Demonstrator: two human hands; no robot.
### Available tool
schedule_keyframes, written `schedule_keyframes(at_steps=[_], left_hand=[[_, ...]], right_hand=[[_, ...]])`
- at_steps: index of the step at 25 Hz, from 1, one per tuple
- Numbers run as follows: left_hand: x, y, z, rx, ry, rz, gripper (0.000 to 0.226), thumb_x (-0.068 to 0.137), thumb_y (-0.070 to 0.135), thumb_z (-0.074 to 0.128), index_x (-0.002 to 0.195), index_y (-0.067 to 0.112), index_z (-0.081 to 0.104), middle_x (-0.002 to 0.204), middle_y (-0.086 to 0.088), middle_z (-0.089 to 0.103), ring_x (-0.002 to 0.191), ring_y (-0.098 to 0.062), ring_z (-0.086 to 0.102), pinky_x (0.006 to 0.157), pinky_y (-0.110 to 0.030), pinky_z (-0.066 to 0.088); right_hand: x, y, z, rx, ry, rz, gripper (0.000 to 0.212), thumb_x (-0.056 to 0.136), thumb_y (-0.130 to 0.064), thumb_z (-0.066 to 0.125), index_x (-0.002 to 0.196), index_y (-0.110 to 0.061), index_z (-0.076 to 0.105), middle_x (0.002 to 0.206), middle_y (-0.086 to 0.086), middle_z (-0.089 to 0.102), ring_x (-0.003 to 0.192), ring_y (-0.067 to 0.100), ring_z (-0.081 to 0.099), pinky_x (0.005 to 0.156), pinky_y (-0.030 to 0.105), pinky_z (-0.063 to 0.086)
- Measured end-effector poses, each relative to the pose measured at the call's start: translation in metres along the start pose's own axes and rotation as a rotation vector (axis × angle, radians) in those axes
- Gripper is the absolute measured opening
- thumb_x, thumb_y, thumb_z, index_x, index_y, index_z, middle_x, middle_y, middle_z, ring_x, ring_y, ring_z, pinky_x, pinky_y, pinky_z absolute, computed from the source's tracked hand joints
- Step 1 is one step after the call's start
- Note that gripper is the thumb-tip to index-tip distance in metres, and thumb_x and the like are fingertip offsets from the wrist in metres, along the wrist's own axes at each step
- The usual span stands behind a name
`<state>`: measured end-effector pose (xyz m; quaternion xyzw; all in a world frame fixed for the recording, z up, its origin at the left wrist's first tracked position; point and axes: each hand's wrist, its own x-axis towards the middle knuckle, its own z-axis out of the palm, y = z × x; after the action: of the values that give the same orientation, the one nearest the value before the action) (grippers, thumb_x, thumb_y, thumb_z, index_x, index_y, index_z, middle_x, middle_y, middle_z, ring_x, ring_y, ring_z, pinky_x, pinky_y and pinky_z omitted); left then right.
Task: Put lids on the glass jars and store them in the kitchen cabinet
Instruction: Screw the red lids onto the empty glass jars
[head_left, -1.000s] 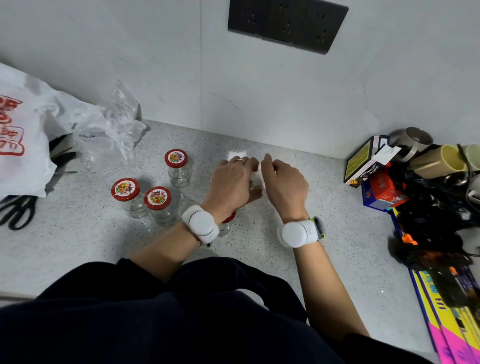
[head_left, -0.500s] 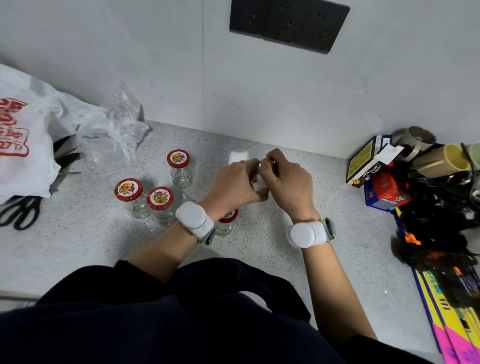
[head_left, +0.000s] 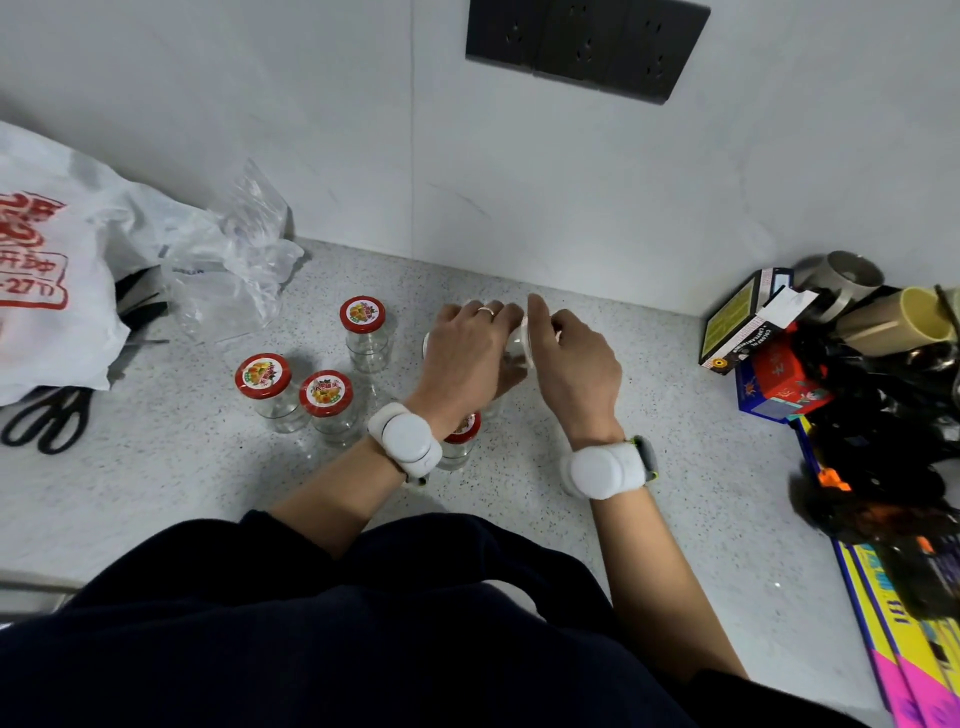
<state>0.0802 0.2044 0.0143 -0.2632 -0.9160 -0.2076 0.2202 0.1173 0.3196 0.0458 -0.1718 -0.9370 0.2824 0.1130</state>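
Three glass jars with red fruit-print lids stand on the speckled counter: one at the back (head_left: 362, 332), two in front (head_left: 263, 384) (head_left: 326, 402). A fourth lidded jar (head_left: 464, 435) shows partly under my left wrist. My left hand (head_left: 470, 353) is wrapped around a clear glass jar (head_left: 511, 358) that is mostly hidden by its fingers. My right hand (head_left: 576, 364) presses against it from the right and grips a lid (head_left: 524, 340), seen edge-on as a pale disc. The two hands touch over the jar.
A white plastic bag (head_left: 57, 270) and crumpled clear plastic (head_left: 234, 270) lie at the left, with black scissors (head_left: 47, 421) near the front edge. Boxes (head_left: 769, 364), cups (head_left: 904, 317) and dark clutter fill the right side. The wall with a dark socket panel (head_left: 587, 47) stands behind.
Both hands stay together at the jar. The right hand's fingers have straightened upward and turned at the lid, and the left hand has shifted slightly over the jar.
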Motion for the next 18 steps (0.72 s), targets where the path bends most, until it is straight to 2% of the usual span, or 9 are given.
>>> schedule_keyframes(at_steps=[2,4,6,7,9,11,12,15,18], left_hand=[[0.003,-0.001,-0.005,-0.087,-0.017,-0.054,0.042,0.072,0.04,0.07,0.105,0.015,0.06,0.092,-0.001,0.069,0.084,-0.021,0.064,0.079,-0.033,0.046],[0.0,0.0,-0.008,-0.161,-0.054,-0.11,0.043,0.073,0.041,0.07,0.106,0.016,0.059,0.088,0.002,0.067,0.076,-0.016,0.06,0.076,-0.03,0.046],[-0.003,0.001,-0.008,-0.247,-0.097,-0.114,0.039,0.072,0.038,0.072,0.102,0.015,0.06,0.08,0.005,0.063,0.068,-0.011,0.055,0.069,-0.028,0.051],[-0.004,0.0,-0.009,-0.32,-0.14,-0.108,0.037,0.072,0.035,0.073,0.099,0.015,0.061,0.077,0.006,0.063,0.066,-0.01,0.056,0.066,-0.027,0.053],[-0.004,0.001,-0.011,-0.516,-0.266,-0.129,0.033,0.069,0.032,0.075,0.094,0.016,0.061,0.075,0.006,0.065,0.065,-0.012,0.061,0.063,-0.027,0.055],[-0.002,0.004,-0.013,-0.64,-0.376,-0.175,0.031,0.067,0.031,0.075,0.091,0.018,0.06,0.072,0.005,0.066,0.065,-0.011,0.064,0.062,-0.026,0.056],[-0.002,0.004,-0.014,-0.625,-0.398,-0.161,0.03,0.067,0.03,0.076,0.09,0.018,0.06,0.071,0.006,0.065,0.065,-0.009,0.064,0.063,-0.024,0.056],[-0.004,0.004,-0.015,-0.511,-0.337,-0.12,0.027,0.068,0.031,0.076,0.086,0.022,0.057,0.071,0.013,0.062,0.065,0.0,0.061,0.063,-0.017,0.052],[-0.005,0.004,-0.012,-0.335,-0.201,-0.12,0.038,0.069,0.04,0.075,0.097,0.02,0.06,0.081,0.006,0.067,0.073,-0.011,0.064,0.071,-0.027,0.054]], right_hand=[[0.004,0.007,-0.011,0.088,-0.125,-0.082,0.053,0.093,-0.064,0.027,0.108,-0.021,0.055,0.082,-0.002,0.066,0.077,0.019,0.062,0.068,0.032,0.044],[0.005,0.015,-0.02,0.127,-0.263,-0.227,0.049,0.09,-0.062,0.039,0.128,-0.031,0.042,0.1,-0.003,0.065,0.084,0.016,0.064,0.071,0.033,0.049],[0.008,0.022,-0.027,0.177,-0.312,-0.36,0.051,0.087,-0.056,0.054,0.133,-0.039,0.039,0.115,-0.009,0.056,0.088,0.007,0.061,0.074,0.027,0.05],[0.009,0.024,-0.028,0.175,-0.3,-0.417,0.047,0.086,-0.052,0.058,0.129,-0.038,0.045,0.115,-0.011,0.055,0.088,0.005,0.059,0.075,0.026,0.049],[0.007,0.024,-0.026,0.116,-0.207,-0.48,0.034,0.086,-0.051,0.056,0.112,-0.031,0.055,0.101,-0.013,0.059,0.08,0.006,0.056,0.069,0.025,0.048],[0.003,0.02,-0.021,0.031,-0.073,-0.52,0.034,0.087,-0.056,0.044,0.097,-0.025,0.054,0.081,-0.011,0.06,0.067,0.01,0.056,0.059,0.028,0.047],[0.0,0.018,-0.017,-0.003,-0.023,-0.525,0.038,0.088,-0.057,0.039,0.093,-0.022,0.053,0.073,-0.008,0.06,0.062,0.012,0.055,0.055,0.029,0.046],[-0.001,0.01,-0.011,-0.004,0.005,-0.406,0.044,0.085,-0.057,0.034,0.091,-0.017,0.052,0.067,-0.004,0.059,0.059,0.014,0.055,0.051,0.03,0.043],[0.002,0.001,-0.008,0.023,-0.039,-0.203,0.039,0.089,-0.051,0.04,0.09,-0.015,0.053,0.068,-0.003,0.058,0.062,0.015,0.055,0.051,0.027,0.034]])
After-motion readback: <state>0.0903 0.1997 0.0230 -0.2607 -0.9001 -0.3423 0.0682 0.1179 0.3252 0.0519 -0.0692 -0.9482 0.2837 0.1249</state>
